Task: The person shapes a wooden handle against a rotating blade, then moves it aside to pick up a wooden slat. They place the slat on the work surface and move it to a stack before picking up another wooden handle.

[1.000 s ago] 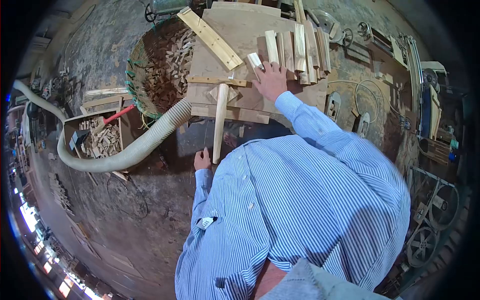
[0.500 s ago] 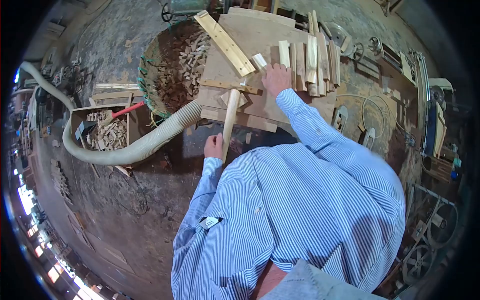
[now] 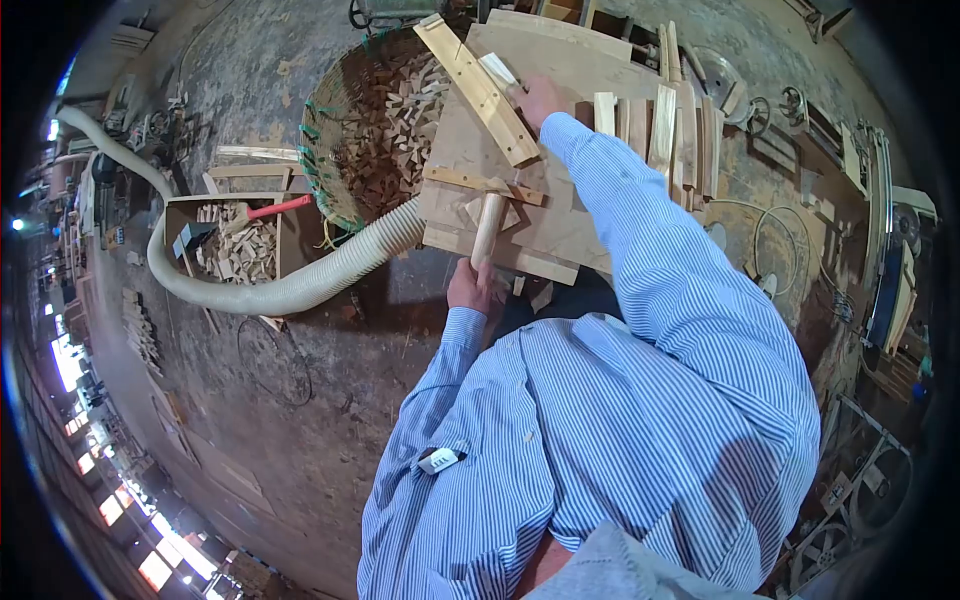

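At the left of the frame a pale ribbed hose (image 3: 290,290) is curving across the floor, passing in front of a wooden box (image 3: 205,198) where a red-handled tool (image 3: 275,208) is lying on wood scraps. Right of it, in the upper middle, a woven basket (image 3: 312,160) is holding a heap of offcuts (image 3: 395,120).

Just below centre, the person's left hand (image 3: 472,288) is wrapping its fingers shut round the lower end of a round wooden handle (image 3: 487,228). The handle's long axis is running almost straight up the frame, leaning a little to the right. Its upper end is pointing at the wooden surface (image 3: 560,230) and lying over the near edge, close under a thin strip (image 3: 485,185) set crosswise.

Above that, a long batten (image 3: 478,88) is lying slantwise on the surface, running from upper left down to lower right.

At the top centre the right hand (image 3: 537,95) is reaching over the surface, fingers clamped on a small pale block (image 3: 497,68), which is sticking out towards the upper left, just beside the batten.

Further right, a row of slats (image 3: 660,120) is lying side by side, their lengths running up the frame.
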Demonstrator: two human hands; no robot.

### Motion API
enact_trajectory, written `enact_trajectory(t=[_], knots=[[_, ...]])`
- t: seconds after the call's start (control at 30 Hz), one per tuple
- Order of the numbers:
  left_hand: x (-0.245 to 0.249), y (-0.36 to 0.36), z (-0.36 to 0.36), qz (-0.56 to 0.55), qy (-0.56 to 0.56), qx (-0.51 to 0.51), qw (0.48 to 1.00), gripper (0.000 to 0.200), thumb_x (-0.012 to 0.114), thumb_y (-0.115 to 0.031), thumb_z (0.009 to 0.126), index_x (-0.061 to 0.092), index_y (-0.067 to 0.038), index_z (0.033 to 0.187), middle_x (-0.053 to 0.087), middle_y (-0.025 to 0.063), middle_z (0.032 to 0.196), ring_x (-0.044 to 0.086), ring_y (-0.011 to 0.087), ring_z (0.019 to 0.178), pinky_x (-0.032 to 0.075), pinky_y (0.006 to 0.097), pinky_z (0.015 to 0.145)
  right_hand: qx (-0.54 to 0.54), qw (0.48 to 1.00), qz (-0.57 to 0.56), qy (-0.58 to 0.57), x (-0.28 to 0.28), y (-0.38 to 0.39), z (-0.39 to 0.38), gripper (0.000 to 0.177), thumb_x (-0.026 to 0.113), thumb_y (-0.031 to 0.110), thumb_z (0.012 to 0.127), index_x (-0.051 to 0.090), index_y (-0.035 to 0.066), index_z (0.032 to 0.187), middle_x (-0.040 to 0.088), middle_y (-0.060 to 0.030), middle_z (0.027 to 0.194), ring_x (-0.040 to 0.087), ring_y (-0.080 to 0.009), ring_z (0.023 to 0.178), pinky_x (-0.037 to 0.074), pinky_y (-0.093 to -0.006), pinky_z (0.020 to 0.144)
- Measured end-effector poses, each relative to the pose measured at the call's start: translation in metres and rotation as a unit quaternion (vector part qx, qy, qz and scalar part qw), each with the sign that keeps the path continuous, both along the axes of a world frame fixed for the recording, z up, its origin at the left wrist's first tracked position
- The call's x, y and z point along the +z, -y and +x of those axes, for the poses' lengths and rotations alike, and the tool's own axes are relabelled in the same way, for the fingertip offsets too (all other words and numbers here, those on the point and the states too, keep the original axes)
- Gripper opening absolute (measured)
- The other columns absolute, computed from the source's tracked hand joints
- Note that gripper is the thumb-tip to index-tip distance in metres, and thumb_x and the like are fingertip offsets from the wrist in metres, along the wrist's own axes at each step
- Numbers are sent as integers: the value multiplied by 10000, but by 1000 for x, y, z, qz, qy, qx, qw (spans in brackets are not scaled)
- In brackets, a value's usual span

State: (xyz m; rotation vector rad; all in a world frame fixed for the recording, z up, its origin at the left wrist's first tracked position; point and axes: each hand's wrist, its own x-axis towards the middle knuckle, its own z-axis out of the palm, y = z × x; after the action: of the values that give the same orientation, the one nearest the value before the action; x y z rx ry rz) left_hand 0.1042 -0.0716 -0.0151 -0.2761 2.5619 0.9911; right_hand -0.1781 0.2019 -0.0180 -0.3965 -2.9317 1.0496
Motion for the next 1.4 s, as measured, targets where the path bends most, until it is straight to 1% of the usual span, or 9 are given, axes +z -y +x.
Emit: enact_trajectory(t=[0.13, 0.47, 0.53, 0.57, 0.63, 0.87, 1.03, 1.27, 1.4], knots=[[1, -9, -9, -23, -14, -5, 1000, 510, 571, -524, 1002, 598, -18, 1060, 696, 231, 877, 683, 435, 836, 523, 499, 745, -31, 993, -110, -15, -6, 2, -9, 335, 680, 360, 906, 778, 102, 1096, 743, -193, 1031, 698, -390, 959, 539, -480, 902], [-1, -18, -28, -87, 24, -38, 995, 620, 570, -621, 963, 612, -11, 1061, 705, 258, 840, 696, 462, 859, 541, 537, 750, -3, 994, -110, -30, -39, 9, -84, 290, 672, 354, 924, 786, 135, 1075, 740, -181, 1039, 684, -395, 976, 529, -485, 913], [-2, -17, -29, -98, 29, -48, 994, 602, 579, -612, 963, 602, -17, 1056, 703, 253, 837, 696, 458, 851, 540, 534, 744, 0, 993, -81, -81, -35, 12, -90, 276, 689, 319, 934, 774, 79, 1038, 742, -155, 881, 693, -314, 779, 534, -430, 781], [-3, -17, -31, -105, 33, -57, 992, 586, 588, -602, 963, 592, -23, 1051, 702, 247, 834, 695, 454, 842, 540, 532, 739, -1, 993, -83, -81, -33, 14, -93, 276, 689, 319, 934, 774, 79, 1038, 742, -155, 881, 693, -314, 779, 534, -430, 781], [-5, -19, -30, -113, 17, -66, 991, 565, 601, -586, 961, 579, -28, 1049, 698, 240, 826, 694, 450, 829, 538, 531, 731, -13, 992, -123, -36, -32, 14, -100, 276, 661, 339, 936, 785, 126, 1060, 722, -186, 1108, 661, -399, 1031, 511, -489, 952], [-4, -21, -33, -102, 6, -72, 992, 533, 627, -547, 958, 552, -27, 1050, 693, 229, 820, 691, 445, 812, 537, 524, 715, -9, 994, -91, -56, -21, 13, -101, 284, 664, 343, 935, 787, 124, 1068, 717, -193, 1099, 658, -399, 1034, 506, -497, 953], [2, -22, -37, -93, 36, -72, 992, 533, 621, -543, 963, 546, -24, 1063, 701, 245, 852, 692, 453, 832, 543, 519, 730, -24, 988, -143, -52, -35, 15, -111, 285, 687, 350, 927, 789, 118, 1058, 721, -201, 1061, 668, -389, 994, 516, -472, 919], [10, -23, -45, -72, 66, -76, 992, 548, 611, -547, 966, 539, -15, 1082, 703, 265, 891, 688, 466, 864, 543, 530, 762, -6, 991, -103, -80, -33, 11, -114, 291, 706, 327, 925, 779, 79, 1059, 727, -201, 1011, 685, -380, 931, 531, -458, 876], [7, -27, -51, -78, 59, -82, 992, 553, 608, -549, 966, 539, -13, 1085, 702, 268, 891, 688, 469, 867, 545, 532, 767, -5, 990, -130, -58, -38, 5, -125, 296, 720, 329, 920, 780, 74, 1057, 735, -195, 1028, 695, -362, 937, 536, -444, 876]])
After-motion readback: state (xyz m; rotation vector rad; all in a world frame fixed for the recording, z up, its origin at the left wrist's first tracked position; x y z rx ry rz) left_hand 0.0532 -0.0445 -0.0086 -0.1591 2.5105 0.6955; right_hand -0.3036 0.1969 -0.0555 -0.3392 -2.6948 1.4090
